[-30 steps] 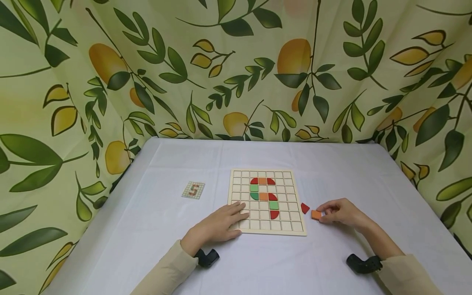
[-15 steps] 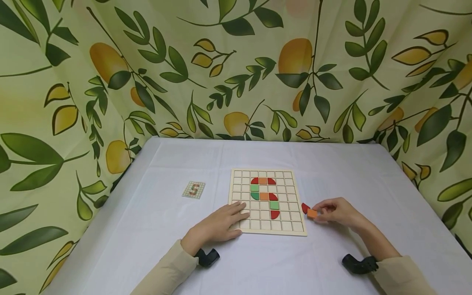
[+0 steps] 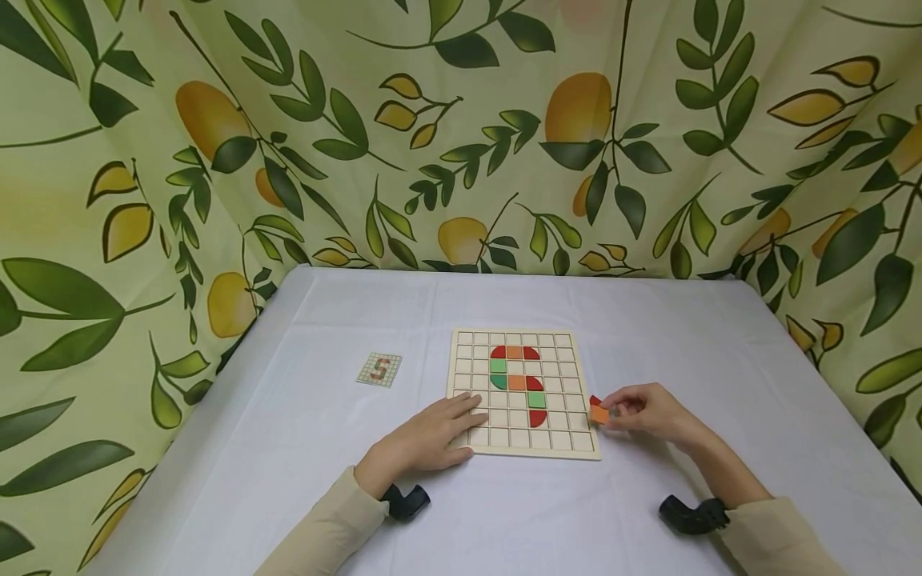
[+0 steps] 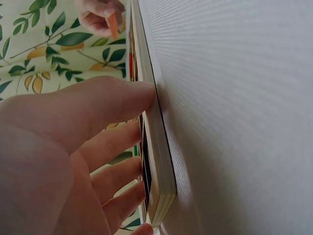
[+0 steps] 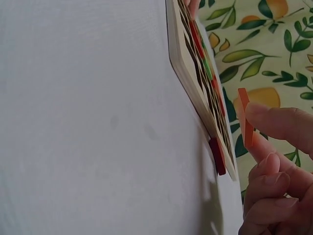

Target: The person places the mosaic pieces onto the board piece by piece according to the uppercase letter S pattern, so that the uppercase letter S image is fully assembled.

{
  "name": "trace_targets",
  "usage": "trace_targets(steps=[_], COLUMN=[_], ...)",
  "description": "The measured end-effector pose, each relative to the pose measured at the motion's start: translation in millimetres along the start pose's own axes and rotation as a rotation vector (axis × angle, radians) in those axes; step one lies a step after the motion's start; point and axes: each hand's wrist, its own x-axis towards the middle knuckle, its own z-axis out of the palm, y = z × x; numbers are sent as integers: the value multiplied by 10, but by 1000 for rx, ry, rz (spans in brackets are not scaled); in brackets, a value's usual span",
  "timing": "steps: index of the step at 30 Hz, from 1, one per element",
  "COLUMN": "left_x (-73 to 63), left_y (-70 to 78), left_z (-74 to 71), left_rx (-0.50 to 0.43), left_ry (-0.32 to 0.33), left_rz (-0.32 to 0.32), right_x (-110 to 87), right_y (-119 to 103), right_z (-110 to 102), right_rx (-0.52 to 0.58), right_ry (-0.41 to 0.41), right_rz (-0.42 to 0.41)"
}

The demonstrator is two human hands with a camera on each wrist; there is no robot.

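Observation:
My right hand point(image 3: 651, 412) pinches an orange square tile point(image 3: 599, 414) between thumb and fingertips, just off the right edge of the wooden grid board point(image 3: 569, 438). The right wrist view shows that orange tile raised off the cloth. Partly hidden behind it in the head view, a red tile point(image 5: 217, 155) lies against the board's side. On the board, red, orange and green tiles point(image 3: 536, 400) form a curving shape. My left hand point(image 3: 435, 436) rests on the board's left front part with fingers spread; its thumb point(image 4: 112, 98) touches the front edge.
A small card point(image 3: 379, 370) with a gridded S-like pattern lies left of the board on the white cloth-covered table point(image 3: 346, 320). A leaf-and-fruit patterned curtain point(image 3: 461, 160) hangs behind and at both sides. Each wrist wears a black device point(image 3: 695, 516).
My right hand has lifted the orange tile and carried it left toward the board, so that it now overlaps the red tile in the head view. The left hand stays in place.

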Motion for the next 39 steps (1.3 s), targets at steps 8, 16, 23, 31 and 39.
trace_targets(steps=[8,16,23,31,39], left_x=[-7,-12,-11,-8,-7], left_y=[0,-8,-12,-18,-6], left_z=[-1,0,9,6,0], left_rx=[15,9,7,27,26], left_ry=[-1,6,19,32,24], left_rz=[8,19,21,44,34], right_x=[28,53,95,135,158], right_y=[-78,-136,-186,-249,-294], right_z=[75,130,195,274,312], right_rx=[6,10,46,46,64], right_ry=[-4,-10,-39,-45,-63], right_rz=[6,-26,-67,-84,-98])
